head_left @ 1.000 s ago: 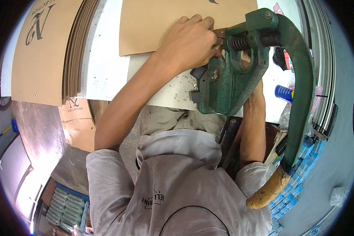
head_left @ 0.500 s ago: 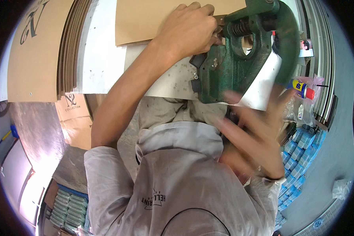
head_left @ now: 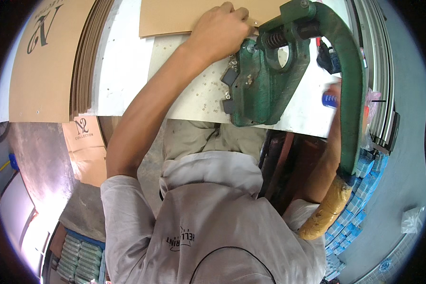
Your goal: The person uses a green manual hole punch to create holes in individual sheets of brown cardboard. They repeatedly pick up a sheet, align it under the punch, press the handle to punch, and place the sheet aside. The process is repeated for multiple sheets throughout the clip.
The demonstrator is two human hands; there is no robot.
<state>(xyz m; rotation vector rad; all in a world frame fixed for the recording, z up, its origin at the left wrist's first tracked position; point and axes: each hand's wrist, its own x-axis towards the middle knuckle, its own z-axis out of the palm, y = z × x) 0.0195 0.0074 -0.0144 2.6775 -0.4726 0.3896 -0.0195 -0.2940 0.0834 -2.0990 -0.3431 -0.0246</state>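
We see our left hand [head_left: 221,32], nearer, fingers bent and any pinch hidden, on the brown sheet [head_left: 170,20] ahead, left of the green press [head_left: 270,92], whose long lever [head_left: 352,99] runs toward us past our blurred right hand [head_left: 335,88], its grip unclear; dark lettering [head_left: 180,239] marks the grey shirt [head_left: 213,206].

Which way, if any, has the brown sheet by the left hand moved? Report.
Yes: against the green press, the brown sheet has shifted toward the picture's top.
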